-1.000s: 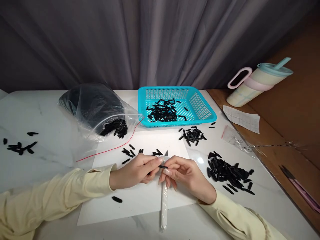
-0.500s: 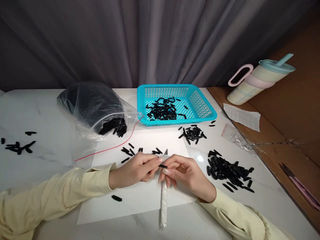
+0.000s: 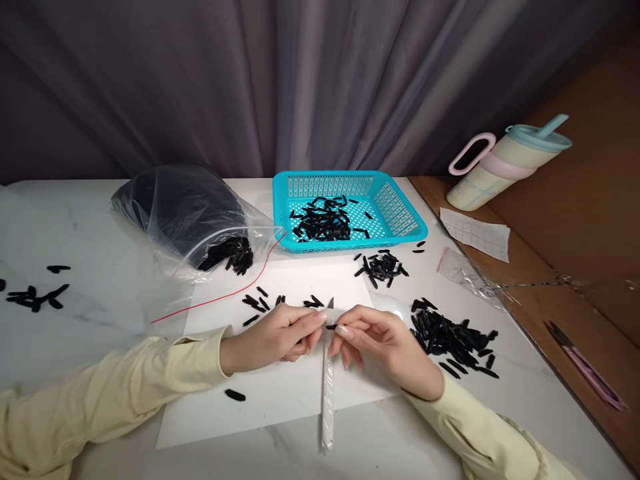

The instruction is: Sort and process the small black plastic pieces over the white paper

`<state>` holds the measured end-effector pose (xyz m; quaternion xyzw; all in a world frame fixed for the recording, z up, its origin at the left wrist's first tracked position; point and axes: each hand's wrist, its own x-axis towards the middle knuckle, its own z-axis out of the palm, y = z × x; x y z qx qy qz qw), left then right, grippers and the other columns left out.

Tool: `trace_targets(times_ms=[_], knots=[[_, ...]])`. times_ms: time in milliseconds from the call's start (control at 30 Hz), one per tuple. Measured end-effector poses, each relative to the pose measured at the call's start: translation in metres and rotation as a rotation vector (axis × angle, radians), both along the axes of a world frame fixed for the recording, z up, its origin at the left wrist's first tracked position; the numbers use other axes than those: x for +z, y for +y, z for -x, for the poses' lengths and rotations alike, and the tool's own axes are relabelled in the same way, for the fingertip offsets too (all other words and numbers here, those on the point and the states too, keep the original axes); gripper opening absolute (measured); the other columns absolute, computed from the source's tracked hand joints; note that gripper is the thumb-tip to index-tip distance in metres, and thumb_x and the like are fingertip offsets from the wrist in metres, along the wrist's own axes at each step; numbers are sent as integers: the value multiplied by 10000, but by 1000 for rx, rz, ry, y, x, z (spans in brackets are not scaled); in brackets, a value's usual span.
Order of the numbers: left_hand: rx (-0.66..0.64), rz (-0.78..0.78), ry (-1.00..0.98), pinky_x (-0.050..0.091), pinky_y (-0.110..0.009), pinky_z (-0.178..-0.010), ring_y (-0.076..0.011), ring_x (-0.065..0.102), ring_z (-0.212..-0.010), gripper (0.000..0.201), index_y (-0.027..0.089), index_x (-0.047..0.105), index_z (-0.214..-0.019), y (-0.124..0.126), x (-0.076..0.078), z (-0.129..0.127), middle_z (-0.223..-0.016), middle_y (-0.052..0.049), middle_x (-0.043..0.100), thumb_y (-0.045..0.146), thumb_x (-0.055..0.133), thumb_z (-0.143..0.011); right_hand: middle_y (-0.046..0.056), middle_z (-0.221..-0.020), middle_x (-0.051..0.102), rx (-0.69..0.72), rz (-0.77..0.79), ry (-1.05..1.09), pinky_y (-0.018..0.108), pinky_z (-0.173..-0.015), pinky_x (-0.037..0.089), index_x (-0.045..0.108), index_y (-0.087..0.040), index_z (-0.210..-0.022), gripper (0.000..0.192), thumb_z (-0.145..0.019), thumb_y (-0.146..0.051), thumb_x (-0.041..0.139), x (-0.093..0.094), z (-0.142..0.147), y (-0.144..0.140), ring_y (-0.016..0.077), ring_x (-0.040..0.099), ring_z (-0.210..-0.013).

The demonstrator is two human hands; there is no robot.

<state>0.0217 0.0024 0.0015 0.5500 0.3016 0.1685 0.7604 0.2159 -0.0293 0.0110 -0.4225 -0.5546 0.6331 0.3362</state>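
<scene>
My right hand point(image 3: 383, 340) pinches a small black strip point(image 3: 331, 327) between thumb and fingertips. Close beside it, my left hand point(image 3: 287, 337) is closed, thumb pressed to its fingers; what it holds, if anything, is hidden. Below both hands a knife with a white wrapped handle point(image 3: 327, 413) lies on a white sheet of paper point(image 3: 200, 413), its blade tip pointing away from me. Several loose black strips point(image 3: 256, 300) lie on the paper beyond my left hand, and a single one point(image 3: 235, 395) rests nearer to me.
A blue basket point(image 3: 425, 233) holds black strips. Left of it slumps an open zip bag point(image 3: 190, 207) full of them. Piles lie by the basket point(image 3: 383, 267) and at right point(image 3: 453, 337). A tumbler point(image 3: 505, 167), paper slip point(image 3: 475, 233) and pink-handled tool point(image 3: 585, 367) are on the right.
My right hand has drawn slightly right, away from my left, with the black strip in its fingertips. Earlier the strip lay between both hands. The view has shifted a little.
</scene>
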Motion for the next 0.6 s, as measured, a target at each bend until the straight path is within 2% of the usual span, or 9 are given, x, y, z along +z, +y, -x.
trace_targets(times_ms=[67, 133, 200, 267, 300, 367, 433, 500, 600], knots=[[8, 23, -3, 177, -195, -378, -38, 199, -359, 412, 152, 454, -633, 1, 2, -1, -406, 102, 253, 447, 357, -904, 48, -666, 666, 6, -140, -279, 248, -506, 459, 590, -166, -815, 225, -860, -378, 531, 13, -22, -3, 129, 578, -533], [14, 47, -7, 183, -193, -372, -41, 210, -349, 430, 145, 478, -636, 2, 3, -1, -393, 96, 260, 451, 341, -906, 40, -692, 666, -148, -418, -688, 257, -515, 445, 620, -194, -859, 197, -875, -352, 504, 20, -52, -11, 145, 593, -551], [17, 99, -1, 163, -187, -351, -43, 208, -338, 448, 143, 492, -641, 4, 4, -1, -388, 87, 270, 472, 333, -900, 44, -712, 658, -345, -714, -1015, 280, -520, 433, 628, -211, -837, 194, -865, -355, 501, 17, -83, -23, 169, 600, -571], [21, 170, -1, 129, -178, -328, -43, 188, -326, 461, 145, 504, -662, 7, 4, -1, -387, 83, 276, 503, 325, -892, 59, -769, 652, -460, -834, -1248, 311, -563, 448, 628, -214, -867, 203, -885, -329, 461, 7, -108, -34, 196, 605, -634], [22, 198, -10, 118, -173, -320, -43, 181, -322, 465, 147, 508, -677, 8, 3, 0, -387, 81, 280, 518, 322, -887, 64, -768, 649, -460, -873, -1313, 334, -596, 457, 625, -219, -877, 211, -895, -313, 437, 3, -116, -38, 213, 598, -664], [19, 226, -42, 120, -164, -312, -43, 183, -317, 474, 150, 516, -703, 10, 2, 1, -387, 79, 289, 540, 314, -881, 100, -896, 657, -434, -971, -1361, 390, -658, 462, 606, -225, -968, 217, -901, -307, 416, -2, -120, -42, 260, 577, -776], [12, 228, -68, 127, -159, -307, -44, 185, -310, 484, 151, 522, -719, 12, 1, 2, -380, 78, 293, 553, 303, -878, 125, -1033, 622, -445, -1044, -1343, 435, -736, 453, 568, -237, -1056, 219, -899, -298, 428, 3, -107, -40, 285, 553, -881], [5, 229, -79, 124, -156, -302, -45, 173, -301, 496, 153, 526, -734, 12, 1, 2, -366, 81, 290, 564, 288, -875, 107, -1044, 608, -450, -1061, -1254, 424, -788, 449, 536, -253, -1093, 217, -885, -245, 473, 15, -79, -36, 271, 551, -930], [-3, 225, -82, 117, -157, -299, -50, 156, -296, 493, 159, 528, -775, 11, 0, 2, -355, 85, 290, 569, 272, -874, 91, -909, 614, -226, -1050, -981, 342, -724, 478, 511, -200, -1058, 188, -881, -148, 472, 30, -23, -30, 223, 568, -868]])
